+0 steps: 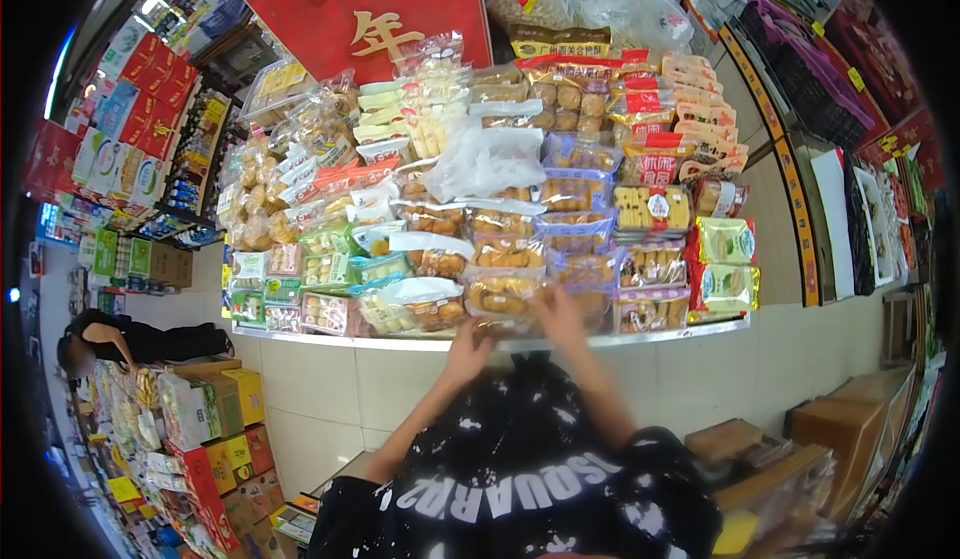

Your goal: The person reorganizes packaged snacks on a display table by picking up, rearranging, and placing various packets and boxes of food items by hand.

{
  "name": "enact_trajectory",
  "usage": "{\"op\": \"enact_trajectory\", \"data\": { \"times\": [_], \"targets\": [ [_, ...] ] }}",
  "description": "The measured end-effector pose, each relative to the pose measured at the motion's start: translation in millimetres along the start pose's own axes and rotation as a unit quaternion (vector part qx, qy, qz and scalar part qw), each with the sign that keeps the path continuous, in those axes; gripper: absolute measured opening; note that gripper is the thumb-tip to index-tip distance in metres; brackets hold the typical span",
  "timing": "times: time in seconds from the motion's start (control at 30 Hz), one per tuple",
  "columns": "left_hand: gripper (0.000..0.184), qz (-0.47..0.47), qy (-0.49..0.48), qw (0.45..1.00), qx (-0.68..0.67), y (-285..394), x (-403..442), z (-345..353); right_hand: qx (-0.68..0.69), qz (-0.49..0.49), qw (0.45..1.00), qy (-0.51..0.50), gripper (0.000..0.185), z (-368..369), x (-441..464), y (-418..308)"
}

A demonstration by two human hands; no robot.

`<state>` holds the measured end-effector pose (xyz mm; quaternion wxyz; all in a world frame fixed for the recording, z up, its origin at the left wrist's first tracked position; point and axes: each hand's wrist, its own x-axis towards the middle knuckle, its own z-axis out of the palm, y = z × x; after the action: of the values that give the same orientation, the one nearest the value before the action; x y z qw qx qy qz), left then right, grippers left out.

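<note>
At the front edge of a display table, my left hand (468, 351) has its fingers curled in at the lower left of a clear pack of brown pastries (506, 327). My right hand (560, 317), slightly blurred, is closed at the right side of the same pack. Just behind it lies another clear pack of golden pastries (500, 293). Purple-edged packs (578, 197) run back in a row to the right. White-topped pastry bags (430, 291) lie to the left. A crumpled clear plastic bag (485, 162) rests over the middle rows.
A metal edge (300, 337) borders the table's front. Behind the goods stands a red sign (350, 9). Stacked cartons (235, 459) and a person in black (150, 341) are at the left. A brown box (838, 444) sits at the lower right.
</note>
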<state>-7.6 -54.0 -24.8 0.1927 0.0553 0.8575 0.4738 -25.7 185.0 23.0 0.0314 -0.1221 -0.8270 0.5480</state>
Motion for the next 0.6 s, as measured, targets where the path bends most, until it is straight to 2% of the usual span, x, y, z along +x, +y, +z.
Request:
{"op": "enact_trajectory", "data": {
  "times": [0.03,0.07,0.17,0.23,0.3,0.33,0.43,0.5,0.53,0.6],
  "targets": [
    [0.062,-0.029,0.019,0.999,-0.011,9.0,0.9,1.9,0.006,0.02,1.0,-0.007,0.039,-0.8,-1.6,3.5],
    [0.057,-0.034,0.049,0.998,-0.028,18.4,-0.4,6.3,-0.03,-0.011,0.999,-0.006,0.041,-1.6,-0.8,7.3],
    [0.054,-0.016,0.116,0.993,-0.02,12.2,-2.0,28.2,-0.06,-0.052,0.997,-0.021,0.045,-4.1,0.2,14.5],
    [0.055,-0.012,0.121,0.992,-0.01,8.4,-4.9,35.5,-0.074,-0.054,0.995,-0.034,0.051,-8.8,0.3,14.7],
    [0.057,-0.004,0.132,0.991,0.001,6.0,-7.4,36.6,-0.135,-0.13,0.982,0.031,0.053,-12.4,3.8,10.9],
    [0.06,-0.011,0.128,0.992,-0.018,5.7,-9.9,34.6,-0.13,-0.135,0.982,0.029,0.053,-16.0,4.9,7.5],
    [0.067,-0.032,0.123,0.991,-0.035,17.7,-20.4,30.2,-0.058,-0.098,0.993,0.003,0.056,-32.8,7.9,2.3],
    [0.071,-0.04,0.118,0.992,-0.032,34.0,-21.8,28.8,-0.061,-0.034,0.992,-0.11,0.057,-43.2,7.8,8.7],
    [0.074,-0.031,0.141,0.989,-0.04,39.9,-24.1,32.9,-0.082,-0.064,0.991,-0.08,0.054,-38.1,7.6,18.7],
    [0.079,-0.006,0.205,0.974,-0.099,43.9,-28.3,48.3,-0.082,-0.067,0.99,-0.091,0.053,-33.2,9.1,32.9]
  ]
}}
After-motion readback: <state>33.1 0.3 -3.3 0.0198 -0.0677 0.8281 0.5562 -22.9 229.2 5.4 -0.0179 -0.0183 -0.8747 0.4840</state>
